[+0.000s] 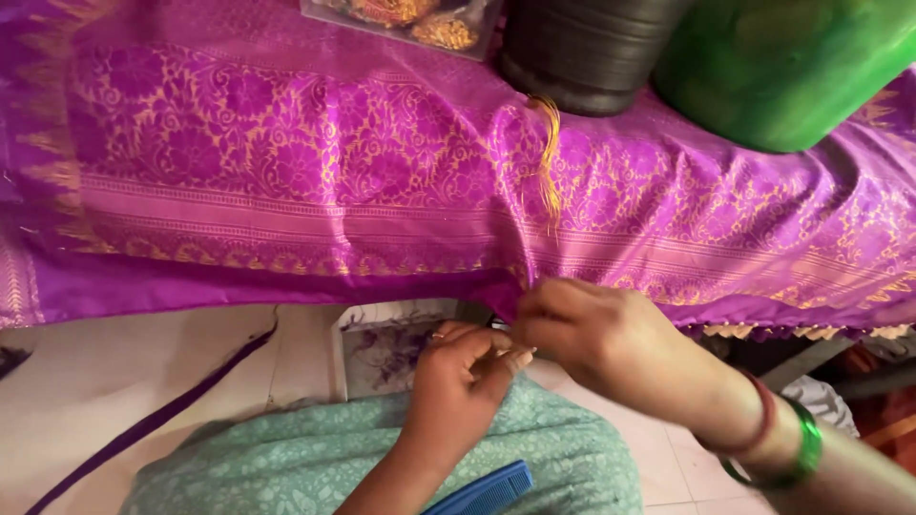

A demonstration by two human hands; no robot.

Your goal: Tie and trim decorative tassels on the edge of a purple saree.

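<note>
A purple sari [315, 181] with gold flower weave lies spread over a raised surface, its patterned border hanging down toward the person so the lower edge is within reach of both hands. The right hand [592, 334], at about five o'clock from the middle of the view, pinches that edge between thumb and fingers where the cloth gathers into a fold; it looks held taut there so the other hand can work on it. The left hand [468, 367], just at seven o'clock of the right and touching it, is curled tight with the fingertips pressed together, seemingly on something fine such as a thread or needle, but that thing is too small to make out. A tuft of gold threads [548, 162] hangs down the cloth at twelve o'clock above the hands. At the view's twelve o'clock a clear packet [405, 21] lies flat on the sari, holding gold and orange trim, no label legible. Beside it at one o'clock stands a dark round container [582, 48], and at two o'clock a green rounded one [782, 67], both seemingly weighing the cloth down. A blue comb [487, 488] rests on the teal lap [315, 458] at six o'clock. Green and red bangles [782, 443] circle the right wrist.
</note>
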